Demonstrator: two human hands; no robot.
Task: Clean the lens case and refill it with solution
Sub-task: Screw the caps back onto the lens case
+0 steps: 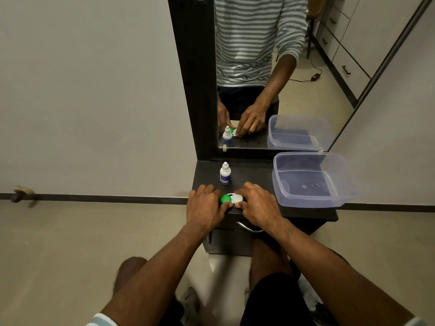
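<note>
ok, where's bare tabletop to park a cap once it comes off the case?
Best patch: dark tabletop between the solution bottle and the plastic tub, behind the hands. A narrow strip lies left of the bottle, close to the edge. The front edge is crowded: left hand and right hand both grip the lens case. The tub fills the right side.

lens case (pixel 232 199): one green cap, one white cap
solution bottle (pixel 225 174): white, blue label
tub (pixel 313 180): clear, bluish tint
dresser top (pixel 254 171): black
shirt (pixel 254 36): grey-white stripes

both hands (pixel 231 203) apparently around lens case (pixel 232 199) beside solution bottle (pixel 225 174)
</note>
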